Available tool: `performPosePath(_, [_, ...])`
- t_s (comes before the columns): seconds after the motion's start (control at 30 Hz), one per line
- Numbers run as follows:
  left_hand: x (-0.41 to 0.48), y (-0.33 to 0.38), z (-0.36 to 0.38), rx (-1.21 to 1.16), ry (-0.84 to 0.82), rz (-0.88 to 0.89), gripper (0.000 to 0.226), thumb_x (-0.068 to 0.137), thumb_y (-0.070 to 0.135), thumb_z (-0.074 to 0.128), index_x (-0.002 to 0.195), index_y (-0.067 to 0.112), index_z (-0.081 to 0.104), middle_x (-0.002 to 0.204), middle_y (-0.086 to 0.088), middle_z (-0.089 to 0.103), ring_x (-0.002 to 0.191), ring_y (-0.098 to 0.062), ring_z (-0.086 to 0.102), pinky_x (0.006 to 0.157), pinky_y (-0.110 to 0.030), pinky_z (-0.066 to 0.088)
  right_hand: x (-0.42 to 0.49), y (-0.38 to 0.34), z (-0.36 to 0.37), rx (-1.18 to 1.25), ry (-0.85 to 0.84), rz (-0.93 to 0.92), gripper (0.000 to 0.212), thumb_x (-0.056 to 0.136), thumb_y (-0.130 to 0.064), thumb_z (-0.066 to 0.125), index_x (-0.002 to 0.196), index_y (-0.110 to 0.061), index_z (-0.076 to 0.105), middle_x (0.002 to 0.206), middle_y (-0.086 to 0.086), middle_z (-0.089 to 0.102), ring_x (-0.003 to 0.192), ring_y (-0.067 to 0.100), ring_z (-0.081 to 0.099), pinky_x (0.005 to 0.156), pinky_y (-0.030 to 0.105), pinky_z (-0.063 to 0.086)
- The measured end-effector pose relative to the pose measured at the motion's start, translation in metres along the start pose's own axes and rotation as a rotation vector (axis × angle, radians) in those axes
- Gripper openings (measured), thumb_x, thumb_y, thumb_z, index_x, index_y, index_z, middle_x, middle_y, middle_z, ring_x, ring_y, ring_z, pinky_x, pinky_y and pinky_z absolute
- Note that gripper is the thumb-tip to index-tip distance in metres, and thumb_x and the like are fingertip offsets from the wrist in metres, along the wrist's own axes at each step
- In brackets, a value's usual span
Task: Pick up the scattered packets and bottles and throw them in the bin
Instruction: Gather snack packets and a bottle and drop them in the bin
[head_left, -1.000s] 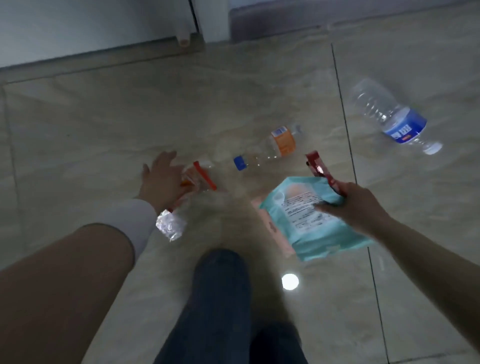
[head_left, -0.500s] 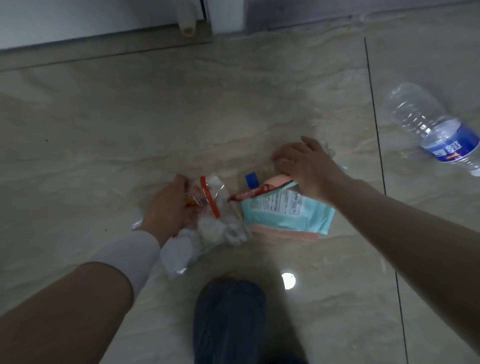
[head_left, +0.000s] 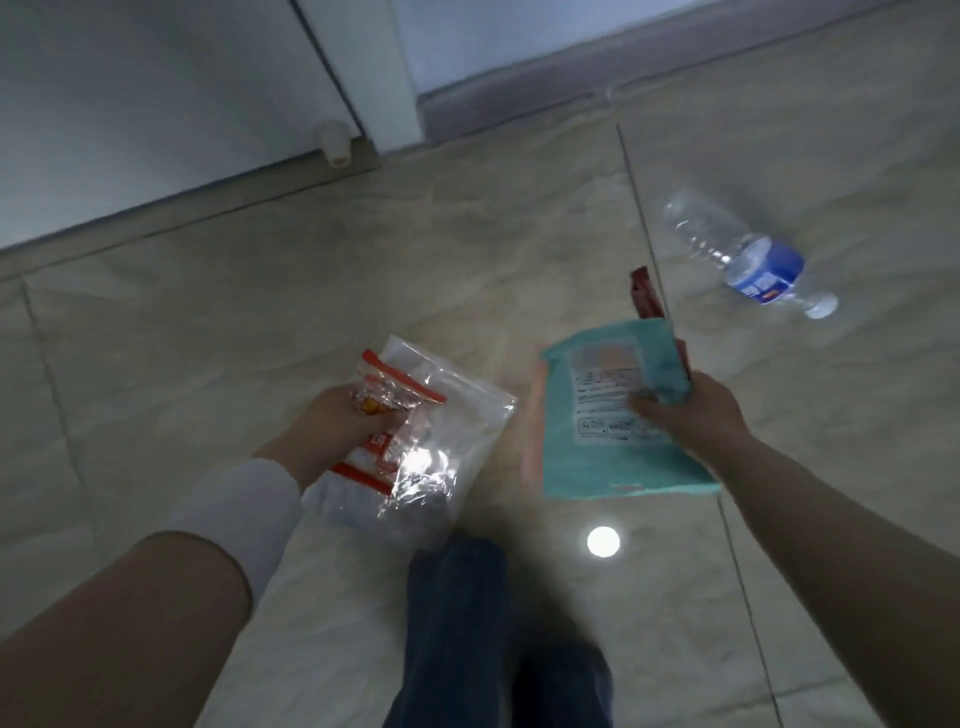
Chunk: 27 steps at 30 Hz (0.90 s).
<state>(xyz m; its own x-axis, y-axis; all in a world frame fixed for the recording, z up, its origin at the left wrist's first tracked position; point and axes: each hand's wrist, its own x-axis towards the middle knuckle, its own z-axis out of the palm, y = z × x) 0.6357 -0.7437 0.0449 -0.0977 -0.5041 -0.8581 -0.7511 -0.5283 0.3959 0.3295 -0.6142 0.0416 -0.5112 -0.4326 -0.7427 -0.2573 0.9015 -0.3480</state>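
A: What is each hand carrying?

B: The left hand (head_left: 340, 418) is closed on a bunch of clear wrappers (head_left: 431, 426) with red strips, crumpled and shiny. The right hand (head_left: 685, 410) is clenched on a teal packet (head_left: 608, 447), with a dark red packet (head_left: 647, 293) sticking up behind it and something pink (head_left: 532, 431) at its left edge (too blurred to name). Everything held is clear of the floor (head_left: 311, 291).

A: And what is left lying?

B: One bottle (head_left: 743, 254), clear with a blue label, on its side to the right, well apart from both hands, just past a tile joint. No bin shows in this view, so I cannot say where it stands.

A: How would you handle the step now?

B: Both hands are full, and the wrappers are slippery film. I would keep the left grip bunched tight so nothing slides out, and pinch the right stack near its upper end where all the layers overlap. The bottle will likely roll if nudged, so it is probably best to bin these first or tuck the bottle under spare fingers from above.

A: The room?

B: Glossy beige tiles, marbled, with a lamp's glare (head_left: 602, 541) reflected near the person's jeans (head_left: 467, 623). Pale wall (head_left: 156, 78) and a grey skirting (head_left: 509, 104) run along the far side, with a small white stopper (head_left: 335, 143) at the wall's foot. Light is dim.
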Motion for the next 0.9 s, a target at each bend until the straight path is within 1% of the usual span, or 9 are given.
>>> performPosePath(0.13, [-0.036, 0.083, 0.015, 0.128, -0.112, 0.098, 0.01, 0.077, 0.009, 0.072, 0.073, 0.012, 0.064, 0.048, 0.004, 0.064, 0.057, -0.018, 0.061, 0.05, -0.021, 0.049, -0.056, 0.042, -0.084, 0.173, 0.095, 0.201, 0.037, 0.075, -0.026, 0.075, 0.104, -0.005, 0.066, 0.107, 0.022, 0.068, 0.096, 0.035, 0.063, 0.083, 0.039, 0.047])
performPosePath(0.23, [-0.043, 0.155, 0.044, 0.285, -0.211, 0.181, 0.013, 0.073, 0.013, 0.077, 0.072, 0.011, 0.064, 0.061, -0.007, 0.063, 0.056, -0.019, 0.06, 0.055, -0.023, 0.052, -0.07, 0.067, -0.133, 0.26, 0.141, 0.285, 0.036, 0.076, -0.025, 0.075, 0.104, -0.006, 0.063, 0.104, 0.021, 0.066, 0.093, 0.036, 0.063, 0.084, 0.046, 0.049])
performPosePath(0.33, [-0.029, 0.221, 0.085, 0.454, -0.276, 0.345, 0.029, 0.063, 0.028, 0.079, 0.078, 0.008, 0.066, 0.066, -0.011, 0.065, 0.059, -0.023, 0.062, 0.06, -0.031, 0.053, -0.059, 0.09, -0.169, 0.333, 0.168, 0.334, 0.043, 0.077, -0.024, 0.074, 0.111, -0.003, 0.06, 0.098, 0.015, 0.062, 0.089, 0.031, 0.059, 0.078, 0.038, 0.046])
performPosePath(0.4, [-0.016, 0.256, 0.114, 0.619, -0.229, 0.471, 0.04, 0.069, 0.029, 0.08, 0.097, 0.004, 0.067, 0.095, -0.012, 0.068, 0.085, -0.026, 0.067, 0.076, -0.029, 0.05, -0.047, 0.099, -0.186, 0.393, 0.178, 0.355, 0.042, 0.076, -0.023, 0.074, 0.111, -0.003, 0.061, 0.096, 0.013, 0.061, 0.087, 0.028, 0.057, 0.077, 0.035, 0.044])
performPosePath(0.5, [0.001, 0.3, 0.157, 0.875, -0.191, 0.639, 0.059, 0.073, 0.032, 0.076, 0.124, 0.006, 0.058, 0.144, -0.007, 0.044, 0.131, -0.021, 0.043, 0.104, -0.024, 0.033, -0.025, 0.114, -0.207, 0.448, 0.167, 0.397, 0.043, 0.075, -0.024, 0.075, 0.11, -0.003, 0.062, 0.098, 0.015, 0.064, 0.089, 0.03, 0.06, 0.082, 0.039, 0.048])
performPosePath(0.6, [0.019, 0.326, 0.202, 1.18, -0.212, 0.683, 0.044, 0.08, 0.039, 0.067, 0.116, 0.015, 0.064, 0.158, -0.003, 0.019, 0.147, -0.022, 0.012, 0.117, -0.039, 0.019, 0.001, 0.13, -0.221, 0.548, 0.222, 0.451, 0.045, 0.072, -0.025, 0.077, 0.109, -0.004, 0.063, 0.108, 0.018, 0.068, 0.098, 0.033, 0.064, 0.089, 0.044, 0.05])
performPosePath(0.7, [0.04, 0.337, 0.247, 1.398, -0.19, 0.769, 0.033, 0.086, 0.036, 0.06, 0.114, 0.02, 0.063, 0.16, -0.005, 0.005, 0.148, -0.025, -0.002, 0.118, -0.052, 0.006, 0.028, 0.148, -0.227, 0.625, 0.252, 0.473, 0.043, 0.074, -0.022, 0.076, 0.11, -0.003, 0.063, 0.104, 0.016, 0.066, 0.092, 0.028, 0.062, 0.082, 0.036, 0.047])
performPosePath(0.8, [0.076, 0.333, 0.288, 1.479, -0.1, 0.879, 0.044, 0.088, 0.035, 0.057, 0.13, 0.023, 0.051, 0.16, -0.007, 0.004, 0.148, -0.026, 0.002, 0.114, -0.057, 0.004, 0.06, 0.172, -0.224, 0.724, 0.322, 0.502, 0.044, 0.074, -0.023, 0.075, 0.112, -0.004, 0.062, 0.103, 0.013, 0.064, 0.091, 0.026, 0.059, 0.082, 0.035, 0.046])
performPosePath(0.9, [0.112, 0.319, 0.309, 1.488, -0.073, 0.901, 0.072, 0.08, 0.038, 0.066, 0.14, 0.013, 0.034, 0.153, -0.015, 0.026, 0.138, -0.032, 0.031, 0.111, -0.056, 0.02, 0.089, 0.196, -0.216, 0.782, 0.356, 0.51, 0.044, 0.074, -0.023, 0.075, 0.112, -0.005, 0.063, 0.102, 0.011, 0.064, 0.091, 0.026, 0.06, 0.08, 0.033, 0.045])
